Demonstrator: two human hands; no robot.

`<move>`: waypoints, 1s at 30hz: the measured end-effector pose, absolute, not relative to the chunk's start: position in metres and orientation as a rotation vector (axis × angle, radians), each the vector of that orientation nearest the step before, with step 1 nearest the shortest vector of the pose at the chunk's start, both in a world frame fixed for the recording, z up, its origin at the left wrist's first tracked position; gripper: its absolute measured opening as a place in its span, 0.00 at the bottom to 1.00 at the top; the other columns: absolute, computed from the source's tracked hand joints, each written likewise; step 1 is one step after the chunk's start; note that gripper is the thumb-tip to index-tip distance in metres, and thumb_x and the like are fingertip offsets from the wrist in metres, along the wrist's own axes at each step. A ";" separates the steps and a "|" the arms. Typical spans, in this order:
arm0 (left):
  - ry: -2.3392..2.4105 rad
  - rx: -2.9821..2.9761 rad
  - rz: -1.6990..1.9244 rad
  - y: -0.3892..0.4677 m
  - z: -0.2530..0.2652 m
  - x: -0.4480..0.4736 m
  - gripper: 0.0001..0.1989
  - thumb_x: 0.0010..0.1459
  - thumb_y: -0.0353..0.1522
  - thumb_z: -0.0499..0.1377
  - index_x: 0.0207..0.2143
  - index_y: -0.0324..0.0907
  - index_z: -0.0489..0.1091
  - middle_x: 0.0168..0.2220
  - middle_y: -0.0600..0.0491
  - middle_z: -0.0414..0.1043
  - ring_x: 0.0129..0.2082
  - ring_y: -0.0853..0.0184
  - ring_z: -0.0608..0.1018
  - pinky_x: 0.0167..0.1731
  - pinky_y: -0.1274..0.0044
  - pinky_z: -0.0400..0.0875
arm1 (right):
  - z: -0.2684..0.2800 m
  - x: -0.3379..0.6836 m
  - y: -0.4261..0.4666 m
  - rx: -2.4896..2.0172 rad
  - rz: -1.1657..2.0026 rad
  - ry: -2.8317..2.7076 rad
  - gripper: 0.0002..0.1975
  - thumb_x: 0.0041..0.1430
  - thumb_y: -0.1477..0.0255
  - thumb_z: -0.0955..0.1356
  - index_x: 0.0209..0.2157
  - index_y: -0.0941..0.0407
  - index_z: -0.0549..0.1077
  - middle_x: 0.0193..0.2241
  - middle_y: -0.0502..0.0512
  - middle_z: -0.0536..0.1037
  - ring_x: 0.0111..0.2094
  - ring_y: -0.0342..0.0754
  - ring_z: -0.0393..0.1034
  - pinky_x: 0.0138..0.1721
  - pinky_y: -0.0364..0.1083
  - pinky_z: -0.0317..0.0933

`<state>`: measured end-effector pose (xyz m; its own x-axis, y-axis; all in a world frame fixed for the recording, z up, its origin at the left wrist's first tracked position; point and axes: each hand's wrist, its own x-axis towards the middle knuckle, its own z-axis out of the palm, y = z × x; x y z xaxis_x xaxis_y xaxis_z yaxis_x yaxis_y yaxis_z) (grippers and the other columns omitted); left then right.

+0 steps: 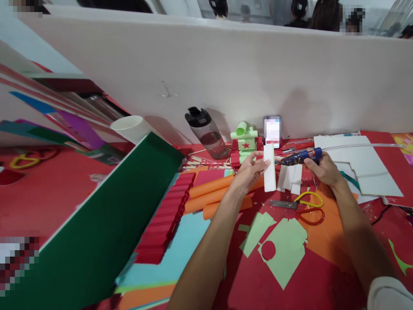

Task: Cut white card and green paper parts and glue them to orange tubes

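My left hand (251, 173) is closed on a white foam strip (270, 172), held upright above the table. In my right hand (323, 168) is a blue glue gun (298, 157), its nozzle pointing left at the strip's right edge; I cannot tell if they touch. A clear glue stick (361, 146) runs out of the gun's back to the right. Scissors (298, 204) with yellow and red handles lie below the hands. Behind my left hand stands a green and red paper model (245, 144) with a red star. Several white strips (290, 177) lie under the gun.
Orange paper rolls (209, 191), pleated red paper (167, 215) and light green scraps (284, 252) cover the red table. A bottle (208, 133) and a phone (272, 129) stand against the white partition (209, 73). A green board (106, 219) rises on the left; white sheets (364, 163) lie right.
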<state>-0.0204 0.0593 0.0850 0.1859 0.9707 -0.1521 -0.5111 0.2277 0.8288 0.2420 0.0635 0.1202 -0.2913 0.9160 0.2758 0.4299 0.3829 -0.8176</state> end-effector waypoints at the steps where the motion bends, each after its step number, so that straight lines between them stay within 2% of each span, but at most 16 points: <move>1: 0.786 0.720 1.185 0.059 0.085 -0.020 0.32 0.36 0.31 0.79 0.41 0.43 0.68 0.25 0.62 0.72 0.25 0.73 0.75 0.30 0.80 0.68 | 0.121 0.242 0.063 -1.165 0.810 -1.886 0.22 0.62 0.52 0.70 0.25 0.54 0.70 0.18 0.48 0.68 0.21 0.44 0.61 0.27 0.46 0.58; 4: 0.778 0.712 1.198 0.060 0.085 -0.020 0.32 0.35 0.31 0.79 0.41 0.43 0.68 0.23 0.63 0.70 0.26 0.72 0.76 0.30 0.80 0.69 | 0.124 0.241 0.062 -1.173 0.835 -1.906 0.22 0.62 0.52 0.70 0.24 0.54 0.69 0.17 0.48 0.67 0.21 0.44 0.59 0.26 0.46 0.56; 10: 0.808 0.710 1.203 0.060 0.085 -0.020 0.34 0.32 0.30 0.79 0.42 0.43 0.68 0.26 0.61 0.75 0.25 0.74 0.75 0.28 0.82 0.68 | 0.127 0.241 0.060 -1.091 0.917 -1.976 0.21 0.62 0.53 0.69 0.24 0.54 0.68 0.17 0.46 0.63 0.21 0.43 0.55 0.25 0.45 0.53; 19: 0.805 0.696 1.197 0.060 0.087 -0.021 0.34 0.31 0.29 0.79 0.41 0.42 0.67 0.25 0.61 0.74 0.24 0.75 0.74 0.27 0.82 0.67 | 0.123 0.243 0.062 -1.126 0.897 -1.925 0.20 0.62 0.53 0.70 0.26 0.54 0.70 0.18 0.47 0.64 0.23 0.44 0.57 0.26 0.45 0.55; 24: 0.792 0.703 1.202 0.060 0.086 -0.022 0.32 0.35 0.30 0.79 0.42 0.43 0.67 0.26 0.61 0.74 0.25 0.74 0.74 0.29 0.81 0.68 | 0.129 0.242 0.059 -1.099 0.972 -2.044 0.22 0.60 0.51 0.70 0.24 0.54 0.67 0.16 0.45 0.61 0.21 0.43 0.54 0.24 0.45 0.52; 30: 0.779 0.694 1.219 0.061 0.084 -0.022 0.30 0.38 0.32 0.79 0.42 0.42 0.68 0.24 0.60 0.72 0.25 0.72 0.75 0.27 0.79 0.67 | 0.127 0.240 0.060 -1.107 0.938 -1.953 0.24 0.61 0.49 0.69 0.24 0.53 0.67 0.17 0.48 0.63 0.23 0.46 0.58 0.26 0.46 0.56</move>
